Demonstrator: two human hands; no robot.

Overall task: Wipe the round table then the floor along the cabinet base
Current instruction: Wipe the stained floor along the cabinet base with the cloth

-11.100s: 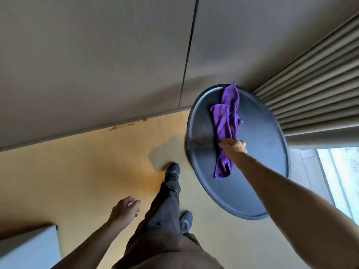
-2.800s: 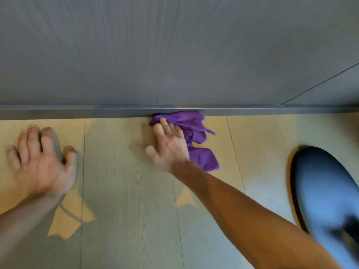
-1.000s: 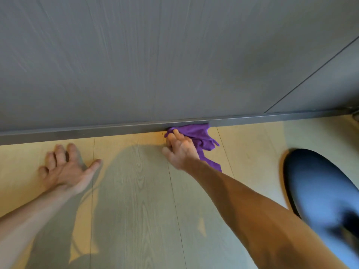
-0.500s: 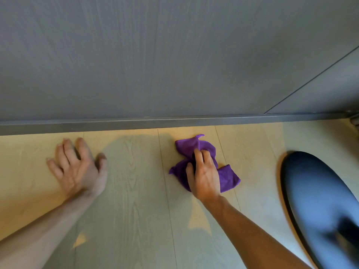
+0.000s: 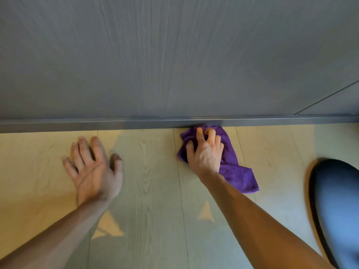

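A crumpled purple cloth [image 5: 233,169] lies on the light wooden floor [image 5: 151,191], its far edge against the dark cabinet base strip [image 5: 116,124]. My right hand [image 5: 206,152] presses down on it with bent fingers gripping the fabric, fingertips almost at the strip. My left hand [image 5: 93,169] rests flat on the floor to the left, fingers spread, holding nothing. The round dark table [image 5: 338,210] shows at the right edge, blurred and partly cut off.
The grey wood-grain cabinet front [image 5: 174,55] fills the upper half, with a door seam at the far right. Floor boards run toward me, with sunlit patches between my arms.
My right hand has pushed the cloth from the open floor back up against the cabinet base strip. My left hand has stayed planted on the floor.
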